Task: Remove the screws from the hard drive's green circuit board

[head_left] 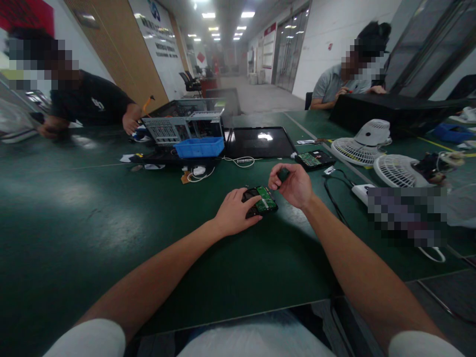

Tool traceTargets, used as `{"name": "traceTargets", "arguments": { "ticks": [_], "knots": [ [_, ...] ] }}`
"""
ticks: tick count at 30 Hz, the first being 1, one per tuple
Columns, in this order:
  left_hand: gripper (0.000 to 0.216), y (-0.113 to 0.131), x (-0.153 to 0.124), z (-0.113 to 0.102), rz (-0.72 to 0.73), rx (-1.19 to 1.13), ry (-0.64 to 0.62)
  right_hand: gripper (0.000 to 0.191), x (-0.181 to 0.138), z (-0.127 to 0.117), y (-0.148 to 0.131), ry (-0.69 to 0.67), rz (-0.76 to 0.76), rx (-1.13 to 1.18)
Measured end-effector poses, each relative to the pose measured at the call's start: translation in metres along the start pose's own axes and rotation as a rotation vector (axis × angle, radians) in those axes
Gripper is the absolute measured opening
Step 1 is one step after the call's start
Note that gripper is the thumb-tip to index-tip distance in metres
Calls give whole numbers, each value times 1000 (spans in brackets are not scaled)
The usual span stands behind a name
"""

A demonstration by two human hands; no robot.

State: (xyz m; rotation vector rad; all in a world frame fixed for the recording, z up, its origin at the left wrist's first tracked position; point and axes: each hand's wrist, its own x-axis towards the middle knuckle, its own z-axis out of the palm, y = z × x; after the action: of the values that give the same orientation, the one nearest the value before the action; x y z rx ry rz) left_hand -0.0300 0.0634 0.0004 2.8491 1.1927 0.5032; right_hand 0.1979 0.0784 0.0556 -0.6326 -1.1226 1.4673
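A black hard drive (262, 202) with a green circuit board facing up lies on the green table (111, 233) in front of me. My left hand (235, 213) rests on the drive's near left side, fingers curled over its edge and holding it down. My right hand (292, 184) hovers just right of and above the drive, closed around a small dark tool handle (283, 174) that points down toward the board.
A second drive (315, 158) lies further back right. Behind are an open computer case (186, 126), a blue bin (201, 147), a black side panel (260, 142) and white cables. Two white fans (372, 144) lie right. Two other people sit at the table's far ends.
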Motion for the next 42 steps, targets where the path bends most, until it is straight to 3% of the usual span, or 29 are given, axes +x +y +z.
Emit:
{"name": "traceTargets", "arguments": {
  "ticks": [6, 12, 19, 24, 32, 35, 42],
  "knots": [
    [64, -1, 0, 1, -4, -11, 3, 33, 1, 2, 3, 7, -32, -17],
    [65, -1, 0, 0, -9, -3, -11, 12, -1, 4, 4, 56, -56, -6],
    [64, 0, 0, 0, -3, 2, -7, 14, -2, 1, 3, -5, -17, -25],
    [62, 0, 0, 1, -4, -3, 4, 26, -4, 2, 1, -83, -5, -121],
    [63, -1, 0, 1, -2, -6, 2, 26, -2, 1, 2, -62, -27, -158],
    [64, 0, 0, 0, -2, -9, 2, 25, -3, 2, -2, -47, -68, -266],
    [64, 2, -1, -5, -8, -17, -20, 24, -6, 5, -34, -20, -130, -796]
  ]
}}
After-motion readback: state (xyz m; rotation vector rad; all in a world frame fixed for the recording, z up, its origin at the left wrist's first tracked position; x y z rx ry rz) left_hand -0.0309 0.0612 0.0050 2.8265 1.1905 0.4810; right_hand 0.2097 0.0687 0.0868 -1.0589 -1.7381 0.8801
